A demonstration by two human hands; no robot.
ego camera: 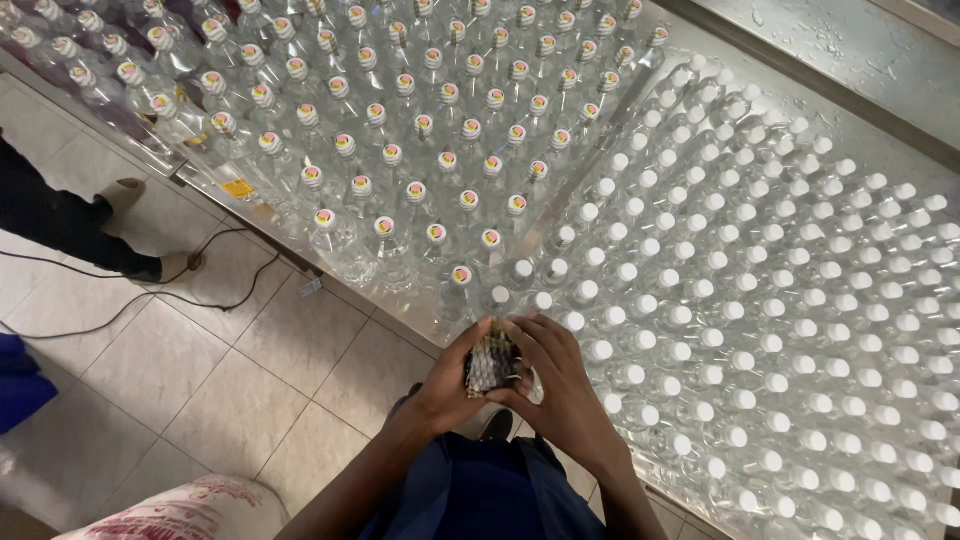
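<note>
Across the counter [880, 70] at twelve o'clock I see clear plastic bottles packed cap to cap: sealed bottles [400, 130] with coloured cap wraps toward eleven o'clock, plain white-capped bottles [760, 300] filling the side toward three o'clock. At nine o'clock, on the tiled floor [200, 370], another person's dark trouser leg [50, 215] and a black cable [150, 290] lie near the counter's edge. A printed sack [190, 505] sits at seven o'clock. Nothing stands between my hands and the nearest bottles. Both hands meet at the counter's near edge: my left hand [450, 385] curls around a small stack of cap seals [489, 365], its grip clenched on it, while my right hand [560, 380] closes its fingers over the stack's other side, grasping it too.
</note>
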